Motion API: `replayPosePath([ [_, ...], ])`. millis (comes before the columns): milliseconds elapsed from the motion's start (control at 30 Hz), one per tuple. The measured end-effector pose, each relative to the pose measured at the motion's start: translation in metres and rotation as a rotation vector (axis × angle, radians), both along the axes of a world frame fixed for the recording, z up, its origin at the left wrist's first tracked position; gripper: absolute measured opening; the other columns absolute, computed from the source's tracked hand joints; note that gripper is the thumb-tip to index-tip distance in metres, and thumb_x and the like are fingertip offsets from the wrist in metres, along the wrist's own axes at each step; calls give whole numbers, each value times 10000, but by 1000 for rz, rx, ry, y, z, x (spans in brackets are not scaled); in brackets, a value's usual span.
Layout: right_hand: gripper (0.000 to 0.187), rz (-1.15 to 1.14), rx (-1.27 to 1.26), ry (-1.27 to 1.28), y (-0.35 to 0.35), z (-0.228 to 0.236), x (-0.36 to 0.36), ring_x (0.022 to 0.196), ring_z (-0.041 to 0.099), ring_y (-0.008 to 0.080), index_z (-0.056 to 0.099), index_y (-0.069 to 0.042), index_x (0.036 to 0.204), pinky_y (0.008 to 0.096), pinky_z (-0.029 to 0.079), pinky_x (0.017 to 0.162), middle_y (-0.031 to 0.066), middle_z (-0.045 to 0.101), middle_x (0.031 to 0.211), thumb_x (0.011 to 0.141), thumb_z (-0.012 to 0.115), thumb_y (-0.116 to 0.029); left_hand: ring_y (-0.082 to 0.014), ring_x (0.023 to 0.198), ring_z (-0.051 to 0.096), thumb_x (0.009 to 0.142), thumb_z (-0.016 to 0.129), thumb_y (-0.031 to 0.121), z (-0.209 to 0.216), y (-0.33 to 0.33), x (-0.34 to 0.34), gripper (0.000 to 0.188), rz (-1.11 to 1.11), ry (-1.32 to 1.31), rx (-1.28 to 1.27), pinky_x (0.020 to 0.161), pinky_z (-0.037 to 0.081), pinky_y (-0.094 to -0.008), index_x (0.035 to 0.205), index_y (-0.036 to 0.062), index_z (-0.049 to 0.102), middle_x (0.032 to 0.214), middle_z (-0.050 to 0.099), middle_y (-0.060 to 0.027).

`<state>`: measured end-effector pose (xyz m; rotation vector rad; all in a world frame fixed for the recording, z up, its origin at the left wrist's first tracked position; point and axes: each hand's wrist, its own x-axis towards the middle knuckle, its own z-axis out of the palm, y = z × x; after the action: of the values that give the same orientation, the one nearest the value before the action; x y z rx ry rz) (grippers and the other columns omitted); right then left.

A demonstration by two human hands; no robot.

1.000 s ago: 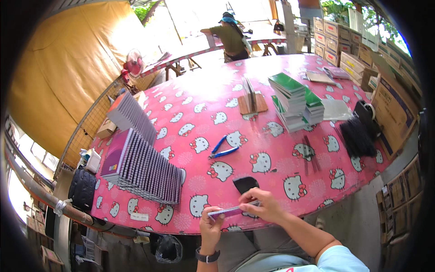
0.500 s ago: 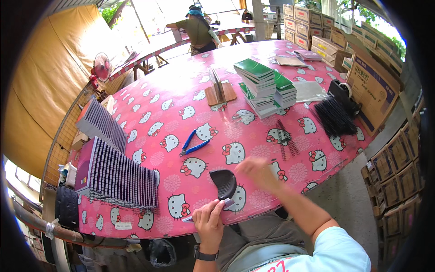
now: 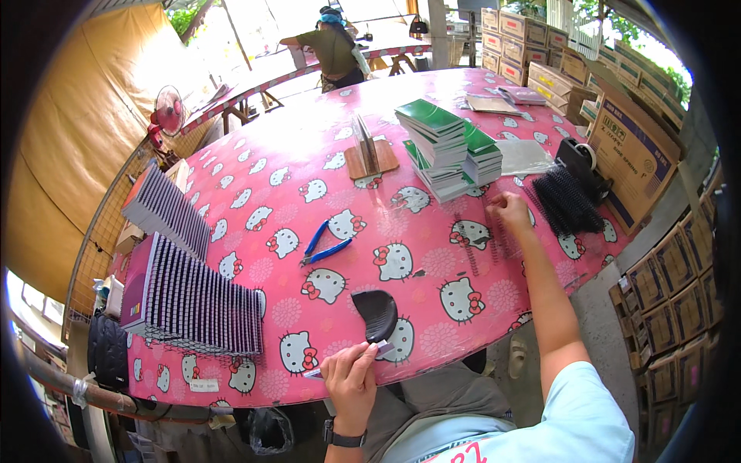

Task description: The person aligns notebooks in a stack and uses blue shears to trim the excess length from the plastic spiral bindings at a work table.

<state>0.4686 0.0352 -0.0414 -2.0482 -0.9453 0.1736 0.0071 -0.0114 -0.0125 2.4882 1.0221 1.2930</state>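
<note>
The left hand [image 3: 353,378] has its fingers and thumb closed around a thin booklet with a pale purple-white edge [image 3: 384,349], held at the near rim of the pink cartoon-cat tablecloth [image 3: 440,339], just beside a curved black ribbed pad [image 3: 377,315]. The right hand [image 3: 509,212] reaches far over to the loose, thin dark spiral strips [image 3: 468,251], near a thick bundle of black coils [image 3: 570,202]; its fingertips are bent down and nearly together, but blur hides whether they have a strip between them, so I cannot tell. For a clean pick, I would judge it best to pinch one strip near its end, lightly enough not to flatten the loops, and lift it clear of its neighbours so that the coils do not snag. The booklet is best gripped evenly, its pages squared and its edge left free of the fingers. The blue-handled pliers [image 3: 324,245] lie open between the hands and the purple spiral-bound stack [image 3: 202,301], well apart from the reaching arm.
</note>
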Motion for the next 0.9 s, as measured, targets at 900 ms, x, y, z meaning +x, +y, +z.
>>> replayPosePath([
  [900, 289, 645, 231, -21, -68, 45, -307, 870, 580, 329, 499, -46, 1148, 414, 499, 693, 144, 524, 978, 864, 527, -2, -160, 805, 583, 733, 735, 71, 6, 2, 1, 234, 68, -5, -23, 773, 354, -313, 959, 127, 714, 894, 662, 6],
])
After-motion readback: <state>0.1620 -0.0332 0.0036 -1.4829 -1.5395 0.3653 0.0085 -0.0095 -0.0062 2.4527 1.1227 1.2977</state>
